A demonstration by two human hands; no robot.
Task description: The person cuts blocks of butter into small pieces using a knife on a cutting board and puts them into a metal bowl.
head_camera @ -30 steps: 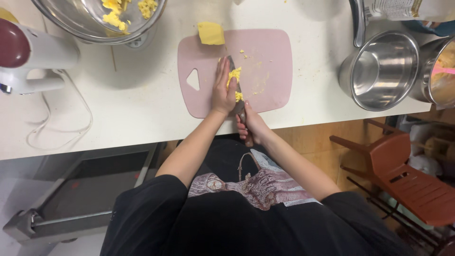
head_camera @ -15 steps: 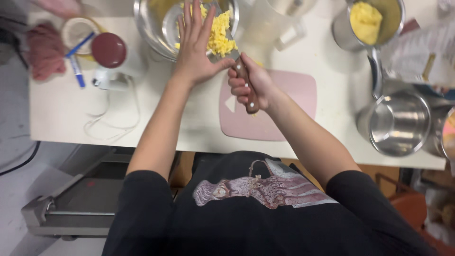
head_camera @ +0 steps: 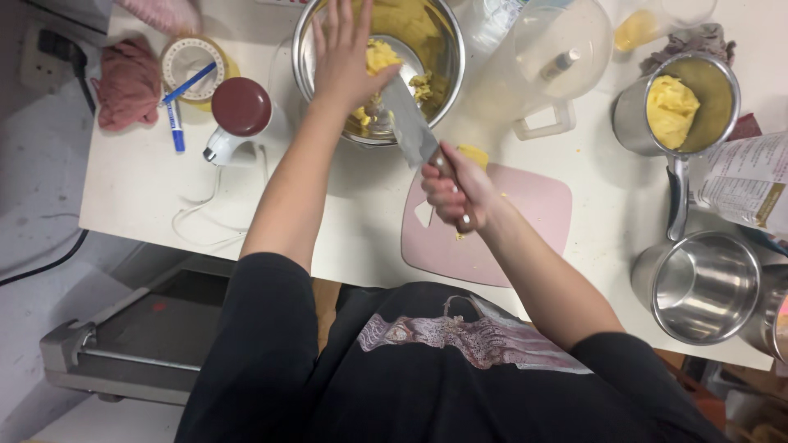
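My right hand (head_camera: 454, 190) grips the wooden handle of a broad knife (head_camera: 408, 127), whose blade reaches over the rim of a large steel mixing bowl (head_camera: 447, 61). My left hand (head_camera: 345, 51) is spread flat over the bowl, fingers apart, its thumb against the blade. Yellow chunks (head_camera: 380, 56) lie in the bowl beside the blade. Below my right hand sits a pink cutting board (head_camera: 525, 217) with one yellow piece (head_camera: 474, 155) at its top edge.
A steel pot with yellow mash (head_camera: 673, 107) and an empty steel pot (head_camera: 702, 287) stand to the right. A clear jug (head_camera: 552, 61) is behind the board. At left are a white appliance with a dark red lid (head_camera: 240, 111), a blue marker (head_camera: 174, 119) and a pink cloth (head_camera: 130, 82).
Both hands left the cutting board and rose to the steel bowl. The knife blade now reaches over the bowl's rim, with my left hand against it.
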